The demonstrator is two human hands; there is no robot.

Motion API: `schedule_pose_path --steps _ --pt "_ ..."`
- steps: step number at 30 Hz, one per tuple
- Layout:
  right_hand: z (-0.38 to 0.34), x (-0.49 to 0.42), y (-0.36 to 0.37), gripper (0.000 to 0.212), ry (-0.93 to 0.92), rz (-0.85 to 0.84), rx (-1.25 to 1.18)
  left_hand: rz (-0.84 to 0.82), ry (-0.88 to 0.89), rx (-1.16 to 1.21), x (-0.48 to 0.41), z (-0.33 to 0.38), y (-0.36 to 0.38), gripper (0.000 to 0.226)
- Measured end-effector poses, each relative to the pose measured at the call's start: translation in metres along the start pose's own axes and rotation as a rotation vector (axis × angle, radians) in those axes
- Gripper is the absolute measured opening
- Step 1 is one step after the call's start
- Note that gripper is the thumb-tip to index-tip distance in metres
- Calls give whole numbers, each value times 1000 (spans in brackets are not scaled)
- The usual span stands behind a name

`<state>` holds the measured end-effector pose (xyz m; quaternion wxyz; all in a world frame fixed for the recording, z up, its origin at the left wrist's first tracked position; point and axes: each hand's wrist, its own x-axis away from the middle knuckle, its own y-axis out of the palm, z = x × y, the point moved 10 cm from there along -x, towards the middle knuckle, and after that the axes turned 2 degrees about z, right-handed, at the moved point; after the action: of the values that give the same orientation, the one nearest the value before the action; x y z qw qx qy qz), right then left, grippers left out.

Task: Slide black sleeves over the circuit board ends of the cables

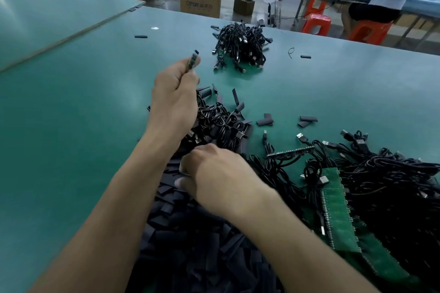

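Black sleeves [190, 245] lie heaped at the near edge of the green table [71, 114], short flattened tubes piled thick under both forearms. The right hand [221, 183] is down in the top of this heap with its fingers curled. The frame is blurred there, so I cannot tell whether it has a sleeve pinched or is only feeling for one. Just beside it, toward the near right corner, green board panels [338, 209] lie among a tangle of cables [392, 173]. Farther in, the left hand [173, 97] is raised over a smaller pile [221, 121] of cables and clenched round one cable's circuit board end [192, 60], whose narrow green strip sticks up bare past thumb and forefinger. A few loose sleeves [307, 121] lie scattered mid-table, and toward the far edge sits a separate bundle [240, 47] of cables, probably finished ones. The sleeves look light, soft and pressed flat, so a mouth will likely need squeezing from its two creased edges to open before it goes on. The board looks thin and stiff and may be weak where the cord joins it. It is best held by its long edges just below the exposed tip, since the limp cord gives nothing to push against.
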<state>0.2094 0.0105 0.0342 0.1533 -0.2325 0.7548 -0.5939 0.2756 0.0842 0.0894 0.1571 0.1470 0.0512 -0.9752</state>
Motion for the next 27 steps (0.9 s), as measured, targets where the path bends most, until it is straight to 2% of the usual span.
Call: schedule_pose_path --steps 4,9,13,16,19,21,24,27 --pt "15 -6 28 22 84 -91 -49 18 25 -5 -3 3 -3 22" --pt "27 0 22 8 136 -31 -251 19 12 40 -1 2 -4 16" --pt "38 10 -9 10 170 158 -341 5 13 65 0 4 -4 20" --pt "52 21 -55 12 178 378 -472 -22 43 51 2 7 -1 23" --pt "67 36 -107 18 121 614 -561 -108 67 42 6 9 9 23" --pt "81 43 -127 22 110 706 -582 -165 67 35 9 8 16 23" --pt "111 44 -127 24 180 717 -642 -241 61 -28 11 5 27 26" --pt "129 42 -107 20 230 635 -730 -310 51 -108 14 -2 36 24"
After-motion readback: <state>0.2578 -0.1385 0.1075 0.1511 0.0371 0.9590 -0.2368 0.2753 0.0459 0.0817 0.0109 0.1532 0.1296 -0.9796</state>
